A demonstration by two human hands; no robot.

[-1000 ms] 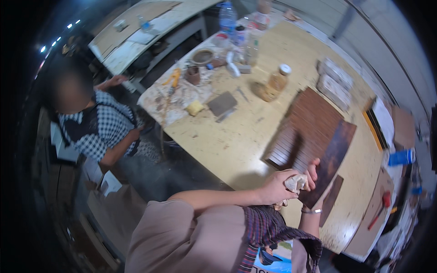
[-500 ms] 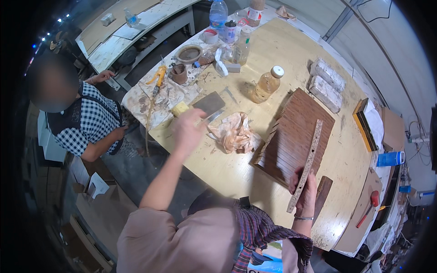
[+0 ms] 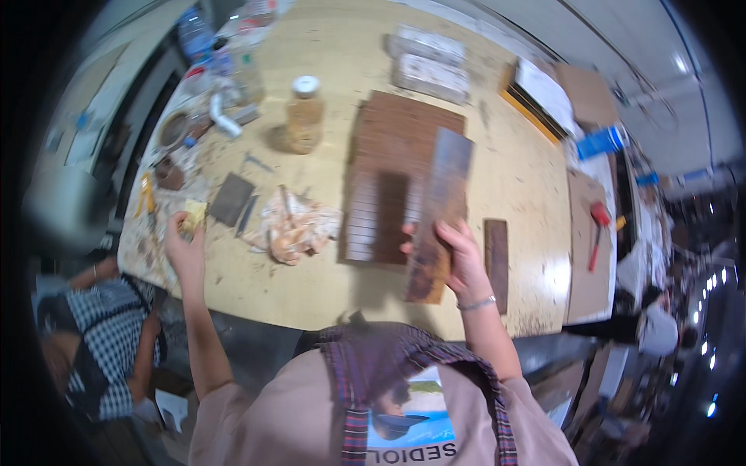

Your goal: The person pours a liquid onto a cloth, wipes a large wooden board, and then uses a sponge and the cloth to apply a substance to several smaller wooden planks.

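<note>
At the left part of the table, my left hand [image 3: 185,242] has its thumb and fingers around a small yellow sponge-like block [image 3: 196,211]. My right hand [image 3: 460,256] grips a long, flat brown wooden strip [image 3: 444,202], its broad stained face turned up. This strip is held above a large brown grooved panel [image 3: 396,128] and covers part of its right side. Next to the yellow block lie a dark grey square sheet [image 3: 232,199] and a thin dark blade-like piece [image 3: 248,214]. A crumpled stained cloth [image 3: 295,229] rests between my hands.
A jar of amber liquid [image 3: 305,124] stands beyond the cloth. Two whitish wrapped blocks [image 3: 431,78] lie behind the panel. Another brown strip [image 3: 496,264] is right of my right hand. Bottles [image 3: 247,78] crowd the far left. A person in a checked garment [image 3: 109,349] is at left.
My left hand has come down onto the yellow block and closed around it. My right hand has turned the strip from its narrow edge to its broad face. The whole view has swung rightward.
</note>
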